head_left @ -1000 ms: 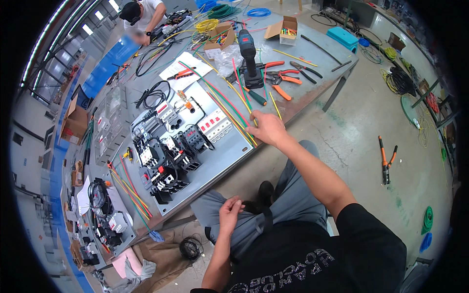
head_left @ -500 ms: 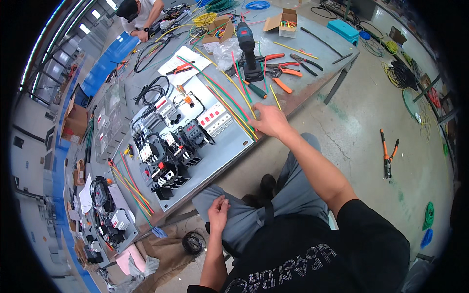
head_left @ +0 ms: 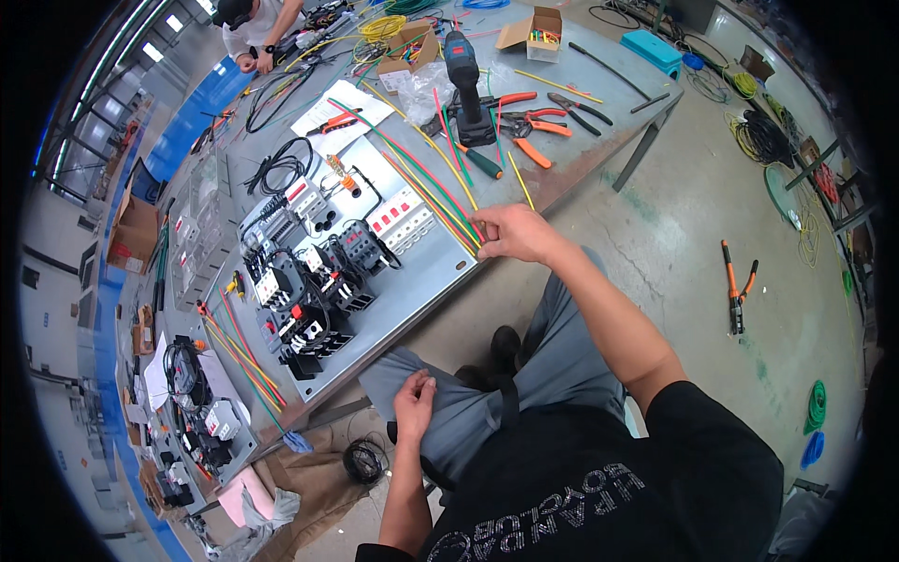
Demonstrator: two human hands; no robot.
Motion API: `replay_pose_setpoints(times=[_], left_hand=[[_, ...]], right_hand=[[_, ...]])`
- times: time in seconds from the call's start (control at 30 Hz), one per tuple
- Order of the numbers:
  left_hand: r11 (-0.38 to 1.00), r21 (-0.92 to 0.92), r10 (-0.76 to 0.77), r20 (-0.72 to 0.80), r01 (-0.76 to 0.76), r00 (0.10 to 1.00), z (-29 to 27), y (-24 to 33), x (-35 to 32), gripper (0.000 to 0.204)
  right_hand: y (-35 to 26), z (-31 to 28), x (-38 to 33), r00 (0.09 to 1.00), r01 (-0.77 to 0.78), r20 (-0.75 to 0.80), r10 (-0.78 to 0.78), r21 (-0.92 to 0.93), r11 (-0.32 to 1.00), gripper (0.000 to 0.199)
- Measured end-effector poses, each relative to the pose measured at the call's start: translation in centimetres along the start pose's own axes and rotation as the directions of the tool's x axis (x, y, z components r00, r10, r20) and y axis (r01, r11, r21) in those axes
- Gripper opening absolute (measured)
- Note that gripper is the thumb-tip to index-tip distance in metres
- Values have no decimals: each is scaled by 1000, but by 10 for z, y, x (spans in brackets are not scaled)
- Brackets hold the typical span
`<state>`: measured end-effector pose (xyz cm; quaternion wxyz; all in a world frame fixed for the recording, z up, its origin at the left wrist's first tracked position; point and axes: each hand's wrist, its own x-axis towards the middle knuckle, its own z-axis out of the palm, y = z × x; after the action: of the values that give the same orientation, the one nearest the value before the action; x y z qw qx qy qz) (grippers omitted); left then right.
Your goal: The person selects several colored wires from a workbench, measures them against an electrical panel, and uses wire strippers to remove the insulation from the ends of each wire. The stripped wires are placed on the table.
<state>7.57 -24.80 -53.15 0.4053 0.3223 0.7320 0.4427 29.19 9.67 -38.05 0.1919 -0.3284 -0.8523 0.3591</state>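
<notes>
With thumb and fingers pinched together, my right hand point(head_left: 513, 232) grips the near ends of several long coloured wires point(head_left: 440, 199) at the table's edge. They are green, red and yellow, and lie slanting along the right side of a metal mounting plate point(head_left: 405, 263). The plate carries contactors point(head_left: 359, 245), a row of white breakers with red switches point(head_left: 397, 215) and black wiring. My left hand point(head_left: 414, 403) rests over my thigh, its fingers loosely curled in, and nothing shows in it.
Beyond my right hand are a cordless drill point(head_left: 465, 89), orange-handled pliers point(head_left: 530, 150), a green-handled screwdriver point(head_left: 485, 164) and a small open box point(head_left: 540, 39). More wires point(head_left: 245, 356) lie left of the plate. A co-worker point(head_left: 262, 33) works at the far end. An orange-handled tool point(head_left: 735, 286) lies on the floor.
My right hand's fingers have closed in at the wire ends. The view has shifted slightly, moving the table contents left and up. My left hand stays over my thigh.
</notes>
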Motion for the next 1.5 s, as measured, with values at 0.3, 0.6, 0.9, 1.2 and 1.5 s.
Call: replay_pose_setpoints(times=[0.3, 0.6, 0.9, 1.2, 1.5], left_hand=[[999, -26, -20, 4, 20, 1000, 1, 9, 1, 32], [1000, 14, -16, 17, 15, 1000, 0, 5, 5, 32], [1000, 2, -5, 7, 5, 1000, 0, 0, 5, 32], [1000, 6, 23, 26, -23, 999, 0, -7, 10, 32], [1000, 6, -8, 30, 8, 1000, -1, 0, 3, 30]], right_hand=[[-1, 19, -5, 993, 23, -115, -39, -143, 990, 47], [3, 21, -10, 988, -5, -157, -9, -87, 996, 38], [10, 20, -11, 974, -5, -226, 23, 80, 997, 31], [31, -19, 57, 855, -205, -516, 55, -238, 949, 30], [63, -36, 76, 858, -252, -495, 135, -176, 952, 30]])
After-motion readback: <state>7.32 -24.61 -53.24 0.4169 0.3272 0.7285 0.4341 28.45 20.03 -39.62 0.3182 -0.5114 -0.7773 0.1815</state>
